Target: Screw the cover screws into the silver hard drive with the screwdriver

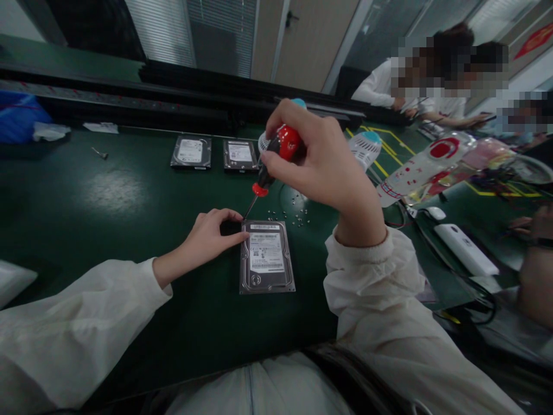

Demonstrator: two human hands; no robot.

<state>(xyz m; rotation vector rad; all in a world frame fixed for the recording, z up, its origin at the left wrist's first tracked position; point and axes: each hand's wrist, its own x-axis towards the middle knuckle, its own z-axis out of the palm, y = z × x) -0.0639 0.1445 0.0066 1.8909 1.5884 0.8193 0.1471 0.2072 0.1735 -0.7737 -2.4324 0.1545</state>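
Note:
A hard drive (266, 253) lies label up on the dark green table. My left hand (207, 237) is at its upper left corner, with the thumb on the left edge and the index finger by the corner, steadying it. In my right hand (326, 158) is a red and black screwdriver (263, 176), held tilted by its handle from above. Its tip meets the drive's upper left corner, close to my left index finger; the exact contact is too small to see. Small loose screws (301, 219) lie scattered beyond the drive's upper right.
Two more hard drives, one at left (190, 151) and another (240, 154), lie farther back. White devices with blue tops (365, 148) stand behind my right hand. To the right are a clear bottle (425, 164), a white power strip (466, 249) and cables. Other people sit on the right.

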